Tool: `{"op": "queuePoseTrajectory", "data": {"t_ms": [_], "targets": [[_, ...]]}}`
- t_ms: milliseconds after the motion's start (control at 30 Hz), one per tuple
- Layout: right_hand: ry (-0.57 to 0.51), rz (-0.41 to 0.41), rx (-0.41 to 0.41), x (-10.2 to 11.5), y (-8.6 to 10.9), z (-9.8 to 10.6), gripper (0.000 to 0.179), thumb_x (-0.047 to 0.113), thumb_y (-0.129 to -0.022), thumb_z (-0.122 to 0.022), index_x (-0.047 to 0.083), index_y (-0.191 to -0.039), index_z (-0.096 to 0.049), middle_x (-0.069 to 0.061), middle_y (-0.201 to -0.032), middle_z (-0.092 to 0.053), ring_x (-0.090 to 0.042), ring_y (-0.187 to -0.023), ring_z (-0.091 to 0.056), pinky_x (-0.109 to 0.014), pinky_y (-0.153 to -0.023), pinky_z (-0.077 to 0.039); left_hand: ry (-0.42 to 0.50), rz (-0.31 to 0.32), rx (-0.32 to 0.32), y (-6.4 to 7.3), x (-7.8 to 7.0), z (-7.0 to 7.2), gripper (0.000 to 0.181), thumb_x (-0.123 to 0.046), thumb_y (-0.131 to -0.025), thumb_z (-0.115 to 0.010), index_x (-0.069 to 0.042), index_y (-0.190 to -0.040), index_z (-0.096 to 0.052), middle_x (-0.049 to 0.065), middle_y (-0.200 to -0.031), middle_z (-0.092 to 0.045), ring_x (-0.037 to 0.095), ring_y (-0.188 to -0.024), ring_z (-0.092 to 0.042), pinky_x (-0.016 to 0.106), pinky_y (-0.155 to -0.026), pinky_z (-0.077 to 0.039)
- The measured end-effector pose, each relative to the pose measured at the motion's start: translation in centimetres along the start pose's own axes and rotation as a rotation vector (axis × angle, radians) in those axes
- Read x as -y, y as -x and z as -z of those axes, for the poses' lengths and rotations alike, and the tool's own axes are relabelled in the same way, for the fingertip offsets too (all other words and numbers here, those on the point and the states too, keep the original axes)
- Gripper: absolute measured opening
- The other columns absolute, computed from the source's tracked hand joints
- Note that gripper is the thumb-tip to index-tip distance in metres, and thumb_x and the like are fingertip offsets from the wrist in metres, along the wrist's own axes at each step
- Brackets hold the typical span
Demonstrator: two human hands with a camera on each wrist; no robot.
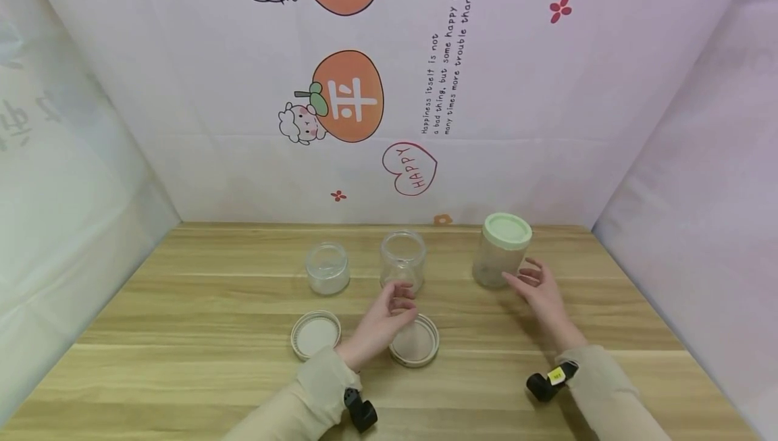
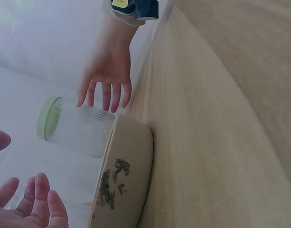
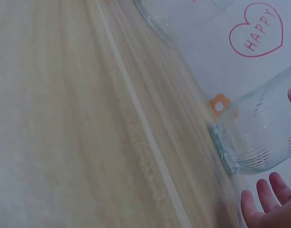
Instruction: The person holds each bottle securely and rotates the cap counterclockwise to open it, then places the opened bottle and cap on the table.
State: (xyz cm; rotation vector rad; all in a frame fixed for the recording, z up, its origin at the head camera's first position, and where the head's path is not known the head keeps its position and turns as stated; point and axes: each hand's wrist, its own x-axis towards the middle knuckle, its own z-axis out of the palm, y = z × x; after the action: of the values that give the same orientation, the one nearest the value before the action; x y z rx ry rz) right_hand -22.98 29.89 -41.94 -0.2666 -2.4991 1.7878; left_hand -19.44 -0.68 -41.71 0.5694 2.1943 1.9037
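At the right stands a clear ribbed jar wearing a pale green lid. My right hand is beside its lower right side, fingers loosely bent and spread. In the right wrist view, these fingers are next to the glass. My left hand hovers between an uncovered clear jar and a round cream lid on the table, its fingers relaxed around nothing. The left wrist view shows a beige lid with dark marks on its side.
A shorter uncovered glass jar stands at the left, with another round cream lid in front of it. Behind the wooden table hangs a printed white cloth; pale cloths also close off both sides.
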Motion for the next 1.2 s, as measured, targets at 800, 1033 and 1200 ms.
{"op": "queuePoseTrajectory", "data": {"t_ms": [800,1033,1200], "targets": [[-0.004,0.197,-0.007,-0.5,-3.7,-2.6,0.107,0.016,-0.077,-0.078,0.007,-0.149,0.000,-0.023,-0.152,-0.016,-0.041,-0.141,-0.017,-0.057,-0.115,-0.015,-0.035,-0.124,0.063,-2.1,-0.7,-1.2,0.061,-0.012,-0.091,-0.061,-0.005,-0.144,-0.032,0.014,-0.148,-0.035,0.037,-0.134,-0.034,0.048,-0.112,-0.030],[-0.018,0.236,-0.030,-0.8,-3.8,-3.0,0.103,0.011,-0.075,-0.080,0.006,-0.149,-0.008,-0.022,-0.149,-0.025,-0.039,-0.138,-0.023,-0.056,-0.114,-0.018,-0.050,-0.118,0.067,-2.5,-1.2,-1.7,0.062,-0.015,-0.092,-0.061,-0.007,-0.145,-0.030,0.013,-0.150,-0.032,0.033,-0.136,-0.033,0.049,-0.110,-0.033],[0.010,0.233,0.011,-1.0,-3.5,-3.0,0.105,0.012,-0.074,-0.080,0.006,-0.149,-0.006,-0.023,-0.149,-0.024,-0.041,-0.138,-0.023,-0.058,-0.114,-0.017,-0.041,-0.119,0.063,-2.5,-1.5,-1.8,0.063,-0.017,-0.092,-0.061,-0.007,-0.146,-0.030,0.012,-0.150,-0.032,0.032,-0.137,-0.033,0.046,-0.111,-0.032]]}}
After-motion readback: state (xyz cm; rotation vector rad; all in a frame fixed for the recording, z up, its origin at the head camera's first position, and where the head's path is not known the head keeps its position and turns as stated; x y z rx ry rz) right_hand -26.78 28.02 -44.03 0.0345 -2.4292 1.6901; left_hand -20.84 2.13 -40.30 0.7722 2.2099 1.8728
